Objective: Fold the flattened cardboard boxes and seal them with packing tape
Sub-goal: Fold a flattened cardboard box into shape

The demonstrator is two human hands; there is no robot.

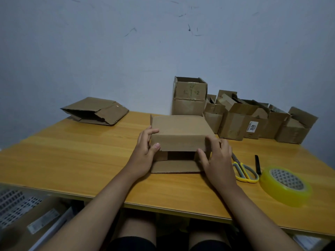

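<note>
Brown corrugated cardboard is what the job turns on. At upper left of the frame a half-collapsed flattened cardboard box (95, 111) lies on the yellow wooden counter (81, 156), not yet folded. At centre sits the small brown cardboard box (178, 134) being formed: the left hand (145, 153) grips its left corner, thumb on the front flap, and the right hand (216, 160) clasps the right corner likewise. The upper flap is pressed down, the lower flap lies flat on the counter, and a dark gap shows between them, so the step looks like closing the flaps. Next, the lower flap likely needs lifting to meet the upper. Right of centre lie yellow-handled scissors (244, 171) and a yellow roll of packing tape (284, 185), ready for sealing. At upper right stands a cluster of opened cardboard boxes (253, 120).
</note>
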